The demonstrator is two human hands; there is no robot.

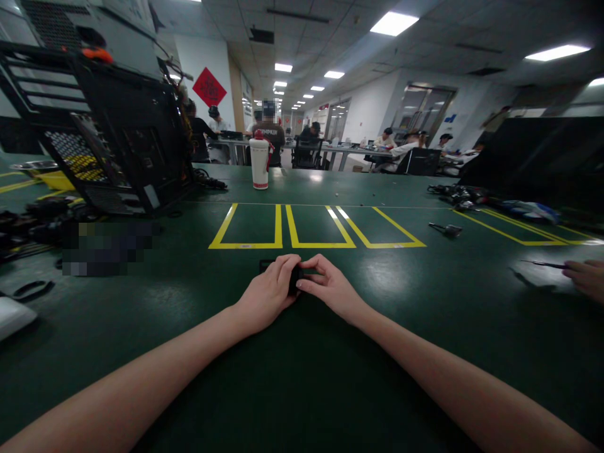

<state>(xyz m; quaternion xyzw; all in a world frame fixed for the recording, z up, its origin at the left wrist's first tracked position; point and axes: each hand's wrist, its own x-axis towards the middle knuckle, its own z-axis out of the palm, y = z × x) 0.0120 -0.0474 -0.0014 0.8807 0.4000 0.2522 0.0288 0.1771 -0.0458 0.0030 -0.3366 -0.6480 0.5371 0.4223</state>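
Observation:
A small black boxy object (294, 281) is between my hands at the middle of the green table (302, 377); most of it is covered, so its kind does not show. My left hand (267, 292) wraps over it from the left, and a dark edge sticks out past the fingers. From the right, my right hand (328, 286) pinches its side between thumb and fingers. Just beyond both hands, yellow tape (323, 246) marks outlines on the tabletop.
An open black computer case (136, 145) stands at the left, with dark cables (23, 226) near it. Farther back is a white tumbler (259, 165). A small dark part (445, 229) lies to the right. Another person's hand (585, 278) holds a thin tool (542, 263) at the right edge.

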